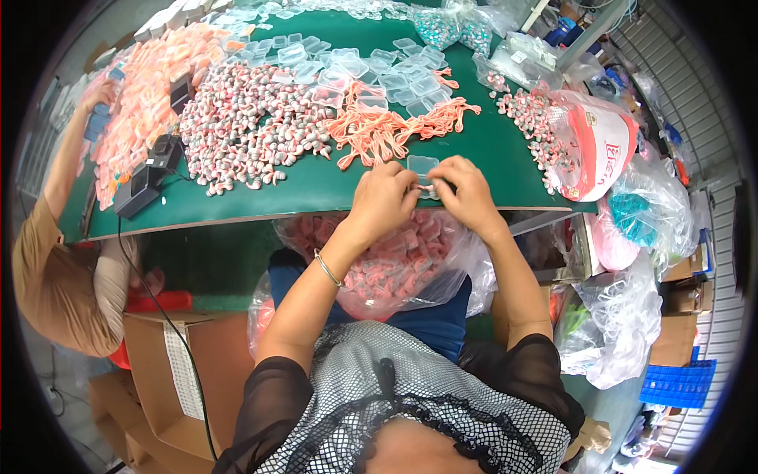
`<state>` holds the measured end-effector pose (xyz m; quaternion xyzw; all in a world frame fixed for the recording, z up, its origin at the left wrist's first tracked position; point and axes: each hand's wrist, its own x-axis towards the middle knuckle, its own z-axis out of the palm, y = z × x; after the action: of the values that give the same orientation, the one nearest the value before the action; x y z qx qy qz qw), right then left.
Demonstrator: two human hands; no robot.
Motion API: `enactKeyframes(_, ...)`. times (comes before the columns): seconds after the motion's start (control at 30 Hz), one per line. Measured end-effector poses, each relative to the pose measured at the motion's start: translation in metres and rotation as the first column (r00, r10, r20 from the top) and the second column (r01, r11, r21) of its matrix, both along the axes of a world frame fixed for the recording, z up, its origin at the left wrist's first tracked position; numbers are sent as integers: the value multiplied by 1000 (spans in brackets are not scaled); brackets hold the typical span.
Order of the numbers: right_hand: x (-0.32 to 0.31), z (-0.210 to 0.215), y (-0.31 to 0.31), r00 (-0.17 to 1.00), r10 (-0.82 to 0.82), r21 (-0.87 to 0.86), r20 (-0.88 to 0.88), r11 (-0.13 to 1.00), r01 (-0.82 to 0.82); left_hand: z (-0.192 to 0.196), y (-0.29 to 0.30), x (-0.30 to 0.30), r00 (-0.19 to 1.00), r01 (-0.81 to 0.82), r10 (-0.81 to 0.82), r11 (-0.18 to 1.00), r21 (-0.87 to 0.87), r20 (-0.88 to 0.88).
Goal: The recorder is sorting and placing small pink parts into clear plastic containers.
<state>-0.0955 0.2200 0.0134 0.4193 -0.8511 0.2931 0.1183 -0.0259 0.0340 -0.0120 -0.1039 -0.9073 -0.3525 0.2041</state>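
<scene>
My left hand (384, 195) and my right hand (468, 189) meet at the front edge of the green table (316, 189), both pinching a small clear plastic case (424, 167) between their fingertips. What lies inside the case is hidden by my fingers. Just beyond my hands lies a tangle of orange cords (391, 126). A heap of small pink-and-grey pieces (253, 126) spreads to the left of it. Several empty clear cases (371, 71) lie scattered farther back. A clear bag of filled pink packs (395, 261) rests in my lap below my hands.
Another person's arm and hand (79, 134) reach over a pile of pink packs (146, 95) at the left. Black devices with a cable (146, 178) sit near the table's left front. Plastic bags (600, 142) crowd the right; cardboard boxes (174, 371) stand at lower left.
</scene>
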Motion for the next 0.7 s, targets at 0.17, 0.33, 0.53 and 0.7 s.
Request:
enactKeyframes(0.17,-44,4,-34,983,-44,-29,-176,999,39,3,2,6,998,-28,28,1000,-5,-59)
enactKeyframes(0.33,-67,-8,-56,918,-55,4,-393,998,62,-4,-1,3,999,4,-7,999,-49,-45)
enactKeyframes(0.53,-43,10,-21,997,65,-243,51,969,-51,-4,-3,3,999,-2,2,1000,0,-40)
enactKeyframes(0.7,-10,-3,-5,920,50,-234,389,971,46,-3,-4,2,1000,-9,10,999,44,-21)
